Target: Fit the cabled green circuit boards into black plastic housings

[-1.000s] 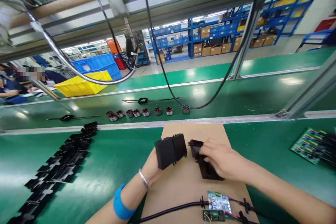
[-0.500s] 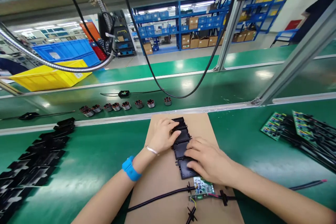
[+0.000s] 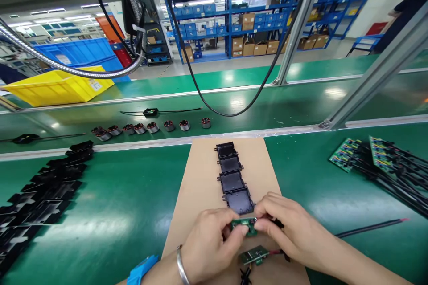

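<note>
A small green circuit board (image 3: 246,224) is pinched at its two ends, between the thumb and fingers of my left hand (image 3: 214,242) and of my right hand (image 3: 284,222). Just below it, a second green board (image 3: 254,255) with a red wire and a black cable lies over the cardboard sheet (image 3: 197,191). Beyond my fingertips several black plastic case halves (image 3: 231,181) lie open side up in a column on the cardboard. The nearest one almost touches my right fingertips. Part of the held board hides behind my thumbs.
Black plastic cases (image 3: 50,191) lie stacked in a slanted row at the left. Several motor-like metal cylinders (image 3: 169,125) line the far ledge. Boards with black cables (image 3: 381,160) lie at the right. A black cable loop (image 3: 230,115) hangs ahead, beside a metal post (image 3: 297,31).
Both hands have left the black cases and come nearer to me, and now hold a circuit board. The column of cases is uncovered. The camera view has shifted slightly.
</note>
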